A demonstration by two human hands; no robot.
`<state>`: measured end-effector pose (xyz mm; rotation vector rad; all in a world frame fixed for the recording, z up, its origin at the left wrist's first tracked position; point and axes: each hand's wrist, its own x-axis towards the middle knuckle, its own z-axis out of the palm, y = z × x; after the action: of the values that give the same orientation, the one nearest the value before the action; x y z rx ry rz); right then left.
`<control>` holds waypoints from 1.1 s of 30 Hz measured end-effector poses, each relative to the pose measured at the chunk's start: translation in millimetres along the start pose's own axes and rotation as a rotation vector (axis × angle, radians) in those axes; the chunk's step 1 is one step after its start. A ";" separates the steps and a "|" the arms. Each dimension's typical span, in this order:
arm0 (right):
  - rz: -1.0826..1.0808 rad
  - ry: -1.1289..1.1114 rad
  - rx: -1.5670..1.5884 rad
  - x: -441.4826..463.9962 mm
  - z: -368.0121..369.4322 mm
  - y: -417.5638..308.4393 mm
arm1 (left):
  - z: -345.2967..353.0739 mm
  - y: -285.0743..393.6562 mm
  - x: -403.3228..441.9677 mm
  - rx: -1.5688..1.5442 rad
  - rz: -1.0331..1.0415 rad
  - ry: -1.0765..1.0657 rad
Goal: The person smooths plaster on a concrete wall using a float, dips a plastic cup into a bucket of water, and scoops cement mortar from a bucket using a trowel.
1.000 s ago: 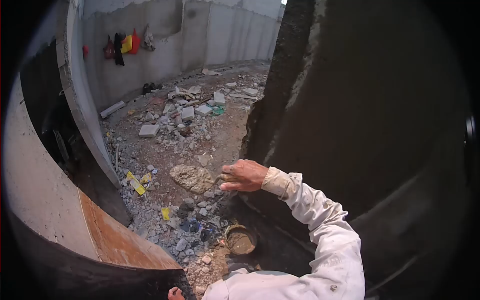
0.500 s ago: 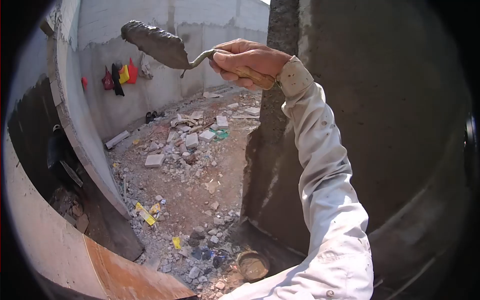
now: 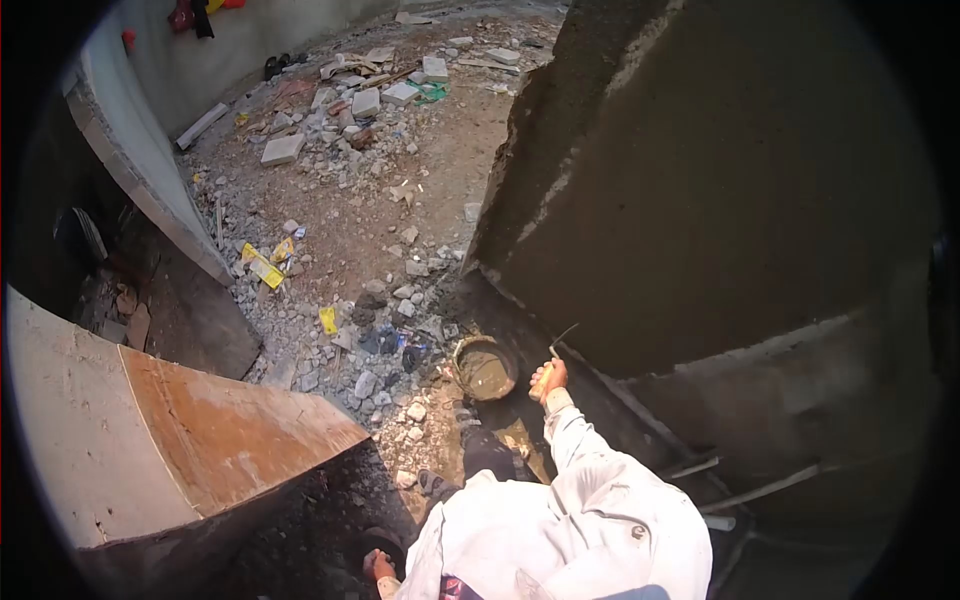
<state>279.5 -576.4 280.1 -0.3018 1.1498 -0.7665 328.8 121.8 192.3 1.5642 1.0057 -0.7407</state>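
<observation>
From the head, looking down: right hand (image 3: 549,379) wrapped tight around the wooden handle of a trowel (image 3: 541,382), fingers curled in, not spread. Thin metal neck (image 3: 563,341) of the trowel poking up out of the fist, toward the big dark wall (image 3: 760,220). Flat part of the trowel too hard to see, so cannot tell its tilt. Just to the left of the trowel, a round bucket (image 3: 478,340) on the ground, with wet, muddy mix (image 3: 486,376) inside. Trowel outside the bucket, near its rim but not touching. Dirty white sleeve (image 3: 575,435) on the right arm, stretched out from the body.

Low down, left hand (image 3: 378,566) close to the body, fingers bent in. Cannot tell if pinching something or just curled up.

Off to the left, a big board (image 3: 230,430), part orange-brown and part pale. Between the board and the dark wall, lots of broken stones (image 3: 365,383). Among the stones, a yellow wrapper (image 3: 262,266). Farther up, white blocks (image 3: 283,150) in a messy heap, with a green scrap (image 3: 430,92) close by. To the right of the sleeve, two pale sticks (image 3: 762,487), both slanted.
</observation>
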 end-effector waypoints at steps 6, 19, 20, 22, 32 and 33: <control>-0.110 0.290 -0.933 34.7 -113.4 70.8 | -42.4 -26.1 -109.8 0.228 0.102 0.145; -0.777 0.223 -2.621 334.7 -110.6 222.0 | -59.8 -83.6 -177.0 0.114 -0.068 0.335; -0.793 0.224 -2.589 358.1 -117.2 234.0 | -49.2 -81.2 -178.1 0.288 -0.009 0.295; -0.762 0.143 -2.526 391.3 -125.6 258.7 | -39.5 -82.7 -177.0 0.421 0.025 0.272; -0.382 -0.058 -2.019 361.8 -158.6 288.0 | 17.1 -40.1 -162.7 0.517 -0.198 0.389; -0.396 -0.033 -1.959 347.1 -159.4 282.6 | -28.6 -66.9 -151.2 0.316 -0.131 0.385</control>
<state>313.2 -585.6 -193.8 -2.1683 1.4793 0.3278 200.0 120.4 299.8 1.9797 1.3306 -0.7284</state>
